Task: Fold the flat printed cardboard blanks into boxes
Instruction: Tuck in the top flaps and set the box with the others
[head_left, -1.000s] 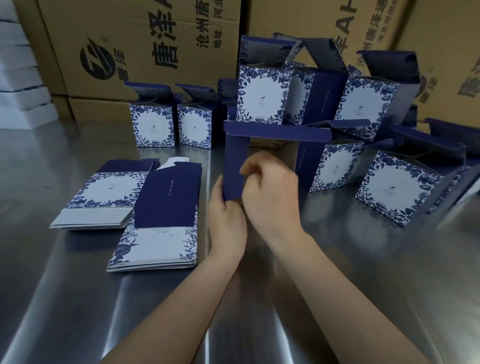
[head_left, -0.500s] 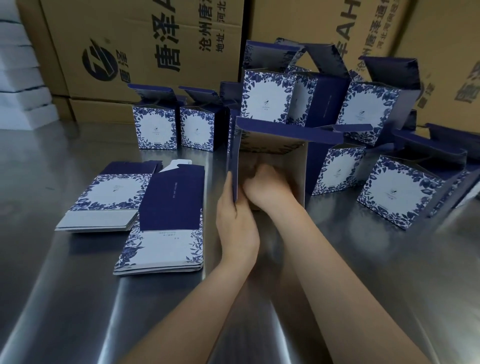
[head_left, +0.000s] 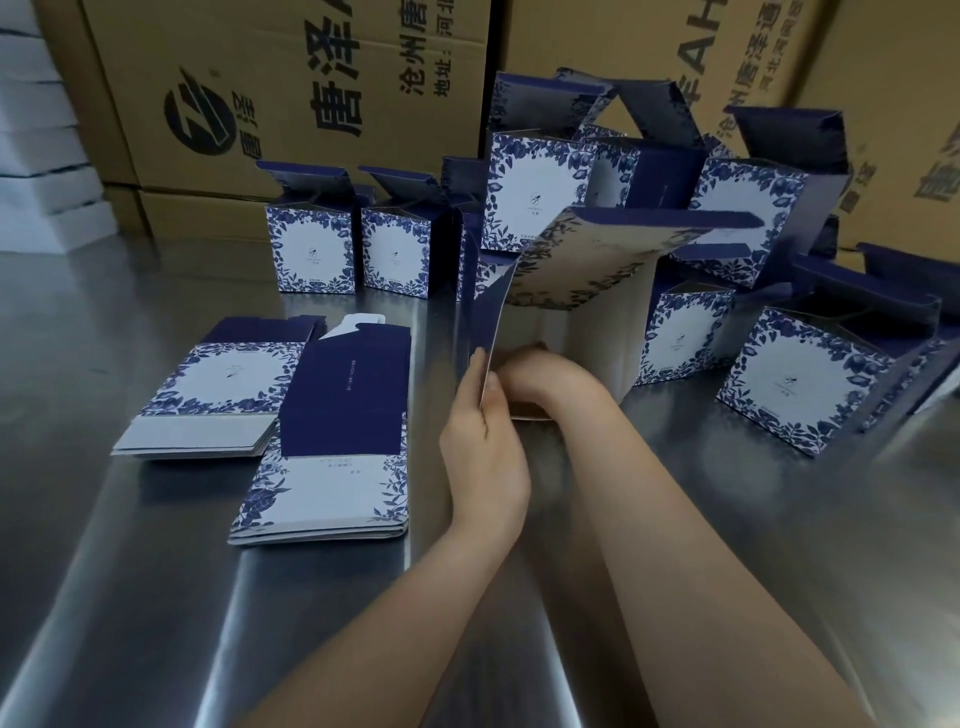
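Observation:
A half-formed blue-and-white floral box (head_left: 582, 291) lies on its side with its open end toward me, on the steel table (head_left: 156, 597). My left hand (head_left: 483, 447) grips the box's near left wall by its edge. My right hand (head_left: 540, 374) reaches inside the box, its fingers hidden against the inner bottom. Two stacks of flat blanks lie to the left: one (head_left: 332, 457) with a dark blue panel on top, the other (head_left: 218, 389) showing a floral face.
Several folded boxes with open lids stand behind and to the right, such as one (head_left: 311, 249) at the back and one (head_left: 800, 384) at the right. Large brown cartons (head_left: 291, 88) wall the back. White foam slabs (head_left: 41, 156) are stacked far left.
The box went from a flat-looking sleeve held up in both hands to an opened tube on its side. My right hand has pushed deeper inside it.

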